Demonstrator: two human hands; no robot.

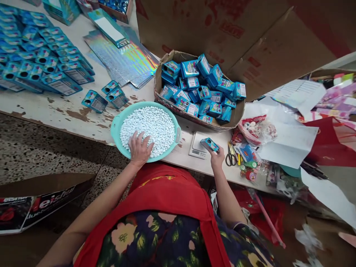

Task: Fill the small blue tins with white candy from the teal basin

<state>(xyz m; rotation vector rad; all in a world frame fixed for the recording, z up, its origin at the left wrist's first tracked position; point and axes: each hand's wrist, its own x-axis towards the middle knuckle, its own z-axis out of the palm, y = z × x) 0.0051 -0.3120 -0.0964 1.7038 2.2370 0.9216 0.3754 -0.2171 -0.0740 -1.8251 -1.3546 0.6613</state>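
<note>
My left hand (139, 148) rests with its fingers apart on small white pieces (155, 128) that fill a turquoise basin (114, 128). Whether any pieces lie under its fingers is hidden. My right hand (217, 157) holds a small blue box (210, 144) tilted over a white scale (198, 150). Behind the basin and scale, a cut-down carton (194, 118) contains several similar blue boxes (204, 92).
Several blue boxes (63, 83) stand in rows at the left, near shiny silver sheets (122, 55). Black-handled scissors (230, 157), packets and papers (286, 137) lie at the right. A large cardboard panel (189, 26) rises behind.
</note>
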